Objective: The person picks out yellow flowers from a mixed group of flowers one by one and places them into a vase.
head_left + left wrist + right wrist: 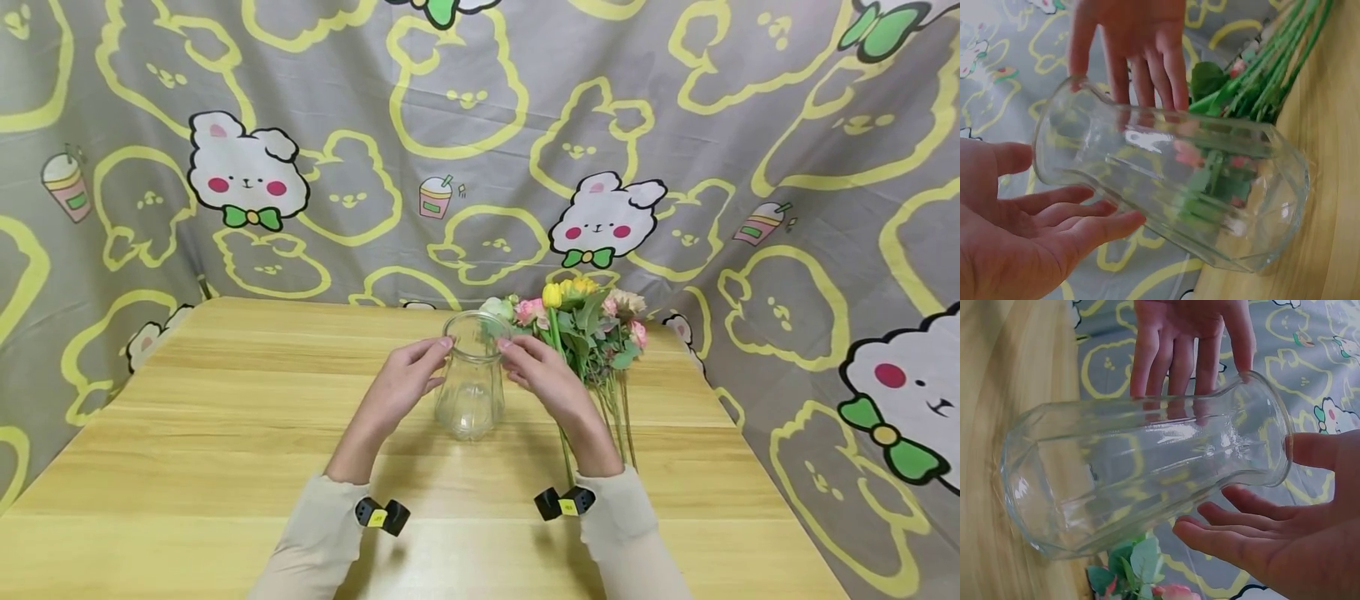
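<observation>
A clear glass vase (pixel 471 408) with a flared rim and faceted sides stands upright on the wooden table, in front of the person. At its left side the left hand (pixel 407 372) touches it: the thumb meets the rim, while the fingers reach out nearly straight along the neck. Opposite, the right hand (pixel 546 377) touches the vase the same way. Both wrist views show the vase (pixel 1172 169) sideways between the palms, with the left hand (pixel 1035 219) and the right hand (pixel 1272 519) nearest their own cameras. Nothing is visible inside the vase.
A bunch of flowers (pixel 588 333), yellow, pink and cream with green leaves, lies behind and right of the vase. Its long stems (pixel 618 417) run toward the person, partly behind the right forearm. A grey patterned curtain (pixel 480 167) surrounds the far sides of the table (pixel 225 417).
</observation>
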`<state>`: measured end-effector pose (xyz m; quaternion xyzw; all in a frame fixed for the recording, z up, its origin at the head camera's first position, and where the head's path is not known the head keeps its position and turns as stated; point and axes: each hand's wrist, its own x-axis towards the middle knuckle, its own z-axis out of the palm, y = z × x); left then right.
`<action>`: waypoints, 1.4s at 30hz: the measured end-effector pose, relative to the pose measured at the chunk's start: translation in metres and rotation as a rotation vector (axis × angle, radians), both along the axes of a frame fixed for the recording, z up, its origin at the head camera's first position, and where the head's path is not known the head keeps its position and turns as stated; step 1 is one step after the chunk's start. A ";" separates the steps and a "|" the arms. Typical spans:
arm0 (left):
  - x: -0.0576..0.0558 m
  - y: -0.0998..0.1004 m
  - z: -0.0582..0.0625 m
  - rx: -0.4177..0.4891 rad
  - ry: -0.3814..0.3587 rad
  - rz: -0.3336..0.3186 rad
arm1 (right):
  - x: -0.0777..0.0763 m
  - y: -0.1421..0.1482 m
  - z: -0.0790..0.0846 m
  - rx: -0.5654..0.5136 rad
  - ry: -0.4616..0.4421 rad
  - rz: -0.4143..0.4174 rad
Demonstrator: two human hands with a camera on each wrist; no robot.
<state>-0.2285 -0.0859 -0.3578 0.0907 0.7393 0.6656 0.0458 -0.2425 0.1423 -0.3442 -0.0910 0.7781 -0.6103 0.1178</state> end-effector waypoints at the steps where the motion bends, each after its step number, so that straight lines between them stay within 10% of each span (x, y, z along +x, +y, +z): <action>1: 0.001 0.001 0.000 -0.003 -0.004 -0.001 | 0.000 0.000 0.000 -0.016 -0.009 0.004; 42: -0.003 0.000 -0.003 -0.009 -0.015 -0.008 | -0.001 0.002 -0.002 0.021 -0.012 0.046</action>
